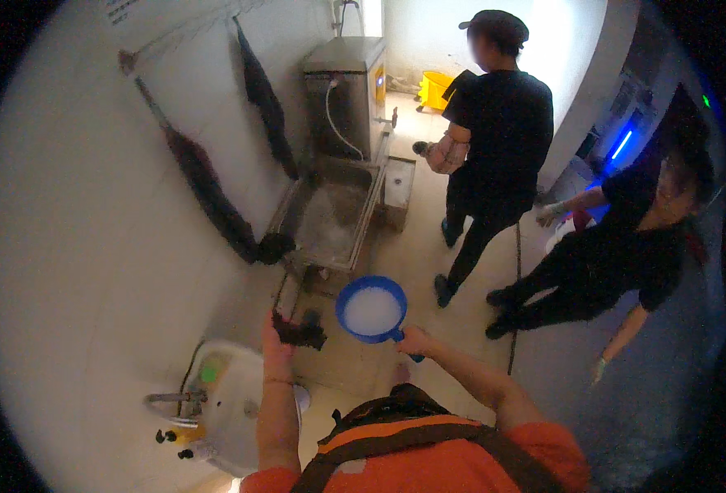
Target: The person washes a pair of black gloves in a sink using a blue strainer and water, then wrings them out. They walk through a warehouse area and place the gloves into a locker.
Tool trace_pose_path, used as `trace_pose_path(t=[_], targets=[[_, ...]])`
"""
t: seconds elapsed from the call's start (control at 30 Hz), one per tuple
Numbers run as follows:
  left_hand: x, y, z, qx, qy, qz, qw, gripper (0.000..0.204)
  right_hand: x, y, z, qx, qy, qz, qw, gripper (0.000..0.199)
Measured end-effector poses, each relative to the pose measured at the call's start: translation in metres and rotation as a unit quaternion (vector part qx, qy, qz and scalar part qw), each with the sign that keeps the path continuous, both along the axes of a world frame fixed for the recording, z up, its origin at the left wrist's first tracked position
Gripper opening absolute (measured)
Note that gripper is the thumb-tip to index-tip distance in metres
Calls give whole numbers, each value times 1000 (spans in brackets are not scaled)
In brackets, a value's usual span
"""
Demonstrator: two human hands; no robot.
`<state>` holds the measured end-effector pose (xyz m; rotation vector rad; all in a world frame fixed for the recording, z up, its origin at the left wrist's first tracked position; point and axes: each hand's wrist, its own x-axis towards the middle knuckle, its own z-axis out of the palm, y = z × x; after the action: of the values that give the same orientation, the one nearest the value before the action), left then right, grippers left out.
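Note:
My right hand (416, 338) is closed around the handle of a round blue water dipper (340, 316). Whitish, foamy-looking contents (371, 311) cover the inside of its bowl, which is held level in front of me. To its left, my left hand (277, 330) grips a dark, limp piece that looks like a cloth (301, 332); its exact kind is blurred. The two hands are apart, and the dipper does not touch the dark cloth. Beyond them stands a steel sink (352, 261) with greyish-white contents in its basin.
A white washbasin (244, 370) with a curved tap (165, 399) is at the lower left. Behind the sink stands a steel boiler-like unit (338, 99). Dark mops (207, 185) hang on the left wall. Two people (502, 123) in dark clothes stand right. A yellow bucket (433, 89) is far back.

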<state>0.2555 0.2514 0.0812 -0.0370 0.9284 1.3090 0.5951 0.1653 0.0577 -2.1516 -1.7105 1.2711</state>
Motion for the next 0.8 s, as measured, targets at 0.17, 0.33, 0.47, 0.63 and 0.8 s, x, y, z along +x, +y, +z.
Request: trace_pose_path(t=[0.17,0.33,0.47,0.63,0.8], targets=[[33,33,19,68,99,-7,993,22,33,96,49,72,140,33,987,21],[60,73,21,8,50,58,997,22,52,205,31,41,51,47,997,26],[84,132,16,-36,36,48,998,21,73,298,-27,46,8,64,997,36],[101,200,-27,-19,-39,42,998,22,49,376,1,53,41,97,993,39],[140,266,-32,-34,-47,20,998,23,40,467,-53,21,26,136,990,37]])
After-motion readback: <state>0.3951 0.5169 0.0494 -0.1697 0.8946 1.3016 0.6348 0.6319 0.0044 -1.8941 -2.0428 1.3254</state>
